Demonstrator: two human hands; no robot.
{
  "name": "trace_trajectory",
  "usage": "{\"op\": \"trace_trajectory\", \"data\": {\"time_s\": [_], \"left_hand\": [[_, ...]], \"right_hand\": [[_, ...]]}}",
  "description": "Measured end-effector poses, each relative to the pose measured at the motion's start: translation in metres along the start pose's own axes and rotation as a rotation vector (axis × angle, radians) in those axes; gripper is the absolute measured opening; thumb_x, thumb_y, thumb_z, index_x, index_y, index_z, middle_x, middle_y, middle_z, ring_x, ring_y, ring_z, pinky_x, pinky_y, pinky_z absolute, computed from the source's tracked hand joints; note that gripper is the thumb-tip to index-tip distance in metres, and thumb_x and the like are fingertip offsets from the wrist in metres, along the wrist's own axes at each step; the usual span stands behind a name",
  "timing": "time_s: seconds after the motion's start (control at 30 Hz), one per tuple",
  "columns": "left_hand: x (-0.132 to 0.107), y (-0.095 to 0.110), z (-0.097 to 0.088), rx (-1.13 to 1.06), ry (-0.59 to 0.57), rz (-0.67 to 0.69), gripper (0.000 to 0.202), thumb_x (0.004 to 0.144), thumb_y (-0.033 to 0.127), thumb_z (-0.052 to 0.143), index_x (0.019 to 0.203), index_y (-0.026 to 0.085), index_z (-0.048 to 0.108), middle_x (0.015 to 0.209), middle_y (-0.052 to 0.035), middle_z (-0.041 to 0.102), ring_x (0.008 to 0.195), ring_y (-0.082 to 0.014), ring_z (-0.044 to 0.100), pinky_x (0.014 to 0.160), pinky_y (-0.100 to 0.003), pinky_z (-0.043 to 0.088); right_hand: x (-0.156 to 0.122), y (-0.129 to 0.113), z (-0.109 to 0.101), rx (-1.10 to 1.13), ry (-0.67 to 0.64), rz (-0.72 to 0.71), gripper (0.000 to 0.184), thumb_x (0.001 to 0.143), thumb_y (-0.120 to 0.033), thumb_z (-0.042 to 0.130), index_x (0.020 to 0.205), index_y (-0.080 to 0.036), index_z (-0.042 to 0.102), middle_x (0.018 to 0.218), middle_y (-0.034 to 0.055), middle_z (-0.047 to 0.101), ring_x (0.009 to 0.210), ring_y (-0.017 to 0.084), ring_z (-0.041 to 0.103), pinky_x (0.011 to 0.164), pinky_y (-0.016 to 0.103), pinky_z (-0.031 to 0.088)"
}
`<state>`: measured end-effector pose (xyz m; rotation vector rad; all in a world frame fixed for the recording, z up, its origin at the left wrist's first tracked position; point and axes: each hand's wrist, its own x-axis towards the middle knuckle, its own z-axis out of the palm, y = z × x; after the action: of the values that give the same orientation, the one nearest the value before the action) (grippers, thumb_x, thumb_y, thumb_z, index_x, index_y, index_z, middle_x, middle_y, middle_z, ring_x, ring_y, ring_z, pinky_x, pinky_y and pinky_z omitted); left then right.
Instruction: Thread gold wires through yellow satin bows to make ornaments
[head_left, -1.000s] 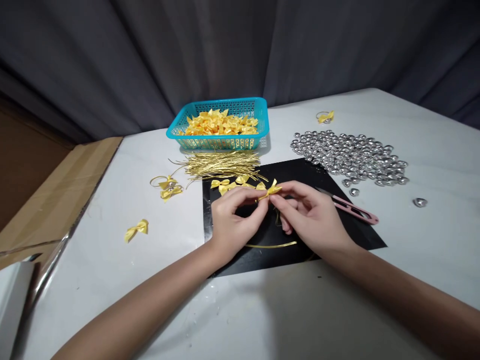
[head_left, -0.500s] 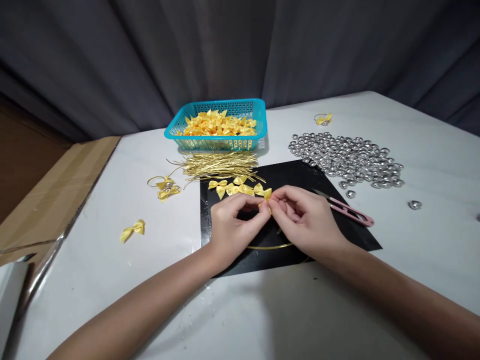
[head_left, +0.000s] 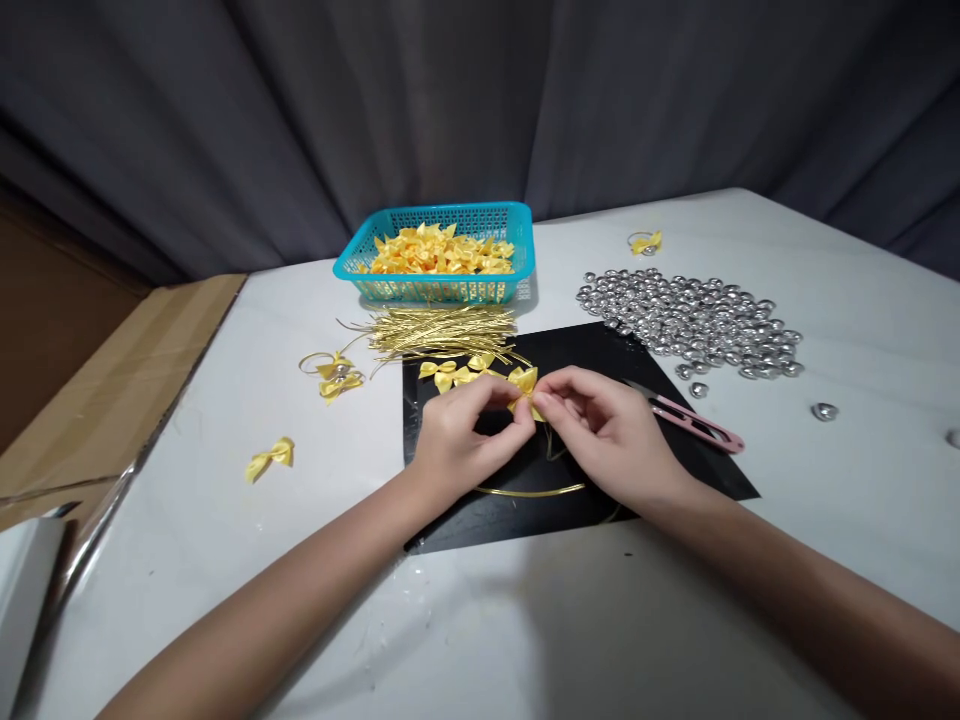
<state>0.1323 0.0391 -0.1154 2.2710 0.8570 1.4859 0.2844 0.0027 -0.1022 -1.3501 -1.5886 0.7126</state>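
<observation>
Ribbon tied in a small yellow bow (head_left: 523, 380) is up between two bare hands, over a black mat (head_left: 480, 525). The left hand (head_left: 469, 430) pinches it with finger and thumb, and the right hand (head_left: 619, 430) pinches it from the other side, with its other fingers curled in. A thin gold strand (head_left: 553, 452) shows just below (I cannot tell if it is held). A long gold tie (head_left: 532, 492) lies on the near part of the mat. More bows (head_left: 444, 378) lie in a bunch just past the left hand. Behind them is a heap of shiny gold ties (head_left: 442, 332), then a blue basket (head_left: 435, 282) with lots of yellow bows (head_left: 442, 250) inside. Pink snips (head_left: 697, 424) lie beside the right hand, partly on the mat. Past them, silver hearts (head_left: 697, 320) make a big pile on the white table (head_left: 600, 640). Off to the left, one lone bow (head_left: 270, 458) lies near some wire loops with bows (head_left: 337, 380).
</observation>
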Motion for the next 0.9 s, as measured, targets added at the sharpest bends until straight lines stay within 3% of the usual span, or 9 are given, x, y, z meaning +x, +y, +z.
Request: {"op": "trace_trajectory", "data": {"time_s": [0.17,0.3,0.4,0.5,0.6,0.7,0.77,0.9], "left_hand": [[0.000,0.000,0.002,-0.142,0.004,-0.133,0.005,0.077,0.011,0.065,0.079,0.015,0.065,0.074,-0.0013,0.073,0.061,-0.0094,0.068,0.063,-0.018,0.059],[0.002,-0.006,0.003,-0.166,0.063,-0.248,0.004,0.075,0.012,0.066,0.078,0.015,0.066,0.073,-0.0014,0.073,0.061,-0.0098,0.069,0.061,-0.017,0.058],[0.003,-0.008,0.002,-0.186,0.108,-0.323,0.003,0.076,0.014,0.067,0.079,0.015,0.066,0.073,-0.0016,0.073,0.061,-0.0095,0.069,0.058,-0.015,0.057],[0.003,-0.006,0.002,-0.182,0.119,-0.317,0.003,0.076,0.014,0.067,0.079,0.014,0.066,0.072,-0.0017,0.073,0.061,-0.0093,0.069,0.059,-0.015,0.056],[0.004,-0.004,0.001,-0.154,0.074,-0.233,0.002,0.078,0.013,0.065,0.079,0.014,0.066,0.073,-0.0018,0.073,0.062,-0.0093,0.069,0.060,-0.016,0.057],[0.007,-0.007,-0.004,-0.099,0.053,-0.173,0.003,0.078,0.012,0.065,0.078,0.015,0.067,0.072,-0.0018,0.074,0.061,-0.0104,0.069,0.061,-0.018,0.058],[0.008,-0.011,-0.011,-0.070,0.055,-0.189,0.005,0.077,0.012,0.064,0.076,0.015,0.067,0.071,-0.0021,0.074,0.061,-0.0112,0.068,0.060,-0.020,0.058],[0.003,-0.012,-0.026,-0.042,0.055,-0.211,0.008,0.074,0.010,0.063,0.069,0.015,0.066,0.067,-0.0023,0.073,0.057,-0.0117,0.067,0.058,-0.020,0.058]], "right_hand": [[0.005,-0.004,-0.006,0.117,-0.031,0.133,0.018,0.084,-0.032,0.055,0.082,-0.014,0.059,0.061,-0.0017,0.047,0.053,0.007,0.036,0.048,0.020,0.027],[0.008,-0.008,-0.014,0.231,-0.147,0.257,0.022,0.081,-0.036,0.057,0.078,-0.014,0.055,0.054,-0.0050,0.039,0.046,0.005,0.032,0.043,0.019,0.024],[0.009,-0.010,-0.017,0.331,-0.227,0.334,0.023,0.081,-0.038,0.055,0.080,-0.015,0.054,0.053,-0.0051,0.039,0.045,0.006,0.035,0.042,0.019,0.028],[0.008,-0.012,-0.015,0.508,-0.242,0.434,0.026,0.082,-0.042,0.053,0.089,-0.018,0.048,0.060,-0.0047,0.044,0.045,0.006,0.038,0.041,0.019,0.033],[0.007,-0.014,-0.012,0.592,-0.286,0.500,0.036,0.079,-0.046,0.059,0.099,-0.019,0.046,0.067,-0.0051,0.048,0.041,0.004,0.028,0.037,0.019,0.030],[0.009,-0.015,-0.016,0.438,-0.339,0.440,0.038,0.080,-0.052,0.059,0.093,-0.017,0.053,0.055,-0.0087,0.034,0.040,0.003,0.016,0.034,0.017,0.018],[0.011,-0.016,-0.021,0.334,-0.315,0.380,0.038,0.081,-0.054,0.057,0.081,-0.016,0.057,0.050,-0.0090,0.026,0.040,0.003,0.016,0.035,0.017,0.013],[0.007,-0.019,-0.023,0.071,-0.175,0.128,0.027,0.086,-0.039,0.055,0.075,-0.015,0.062,0.054,-0.0018,0.046,0.043,0.005,0.032,0.038,0.019,0.022]]}}
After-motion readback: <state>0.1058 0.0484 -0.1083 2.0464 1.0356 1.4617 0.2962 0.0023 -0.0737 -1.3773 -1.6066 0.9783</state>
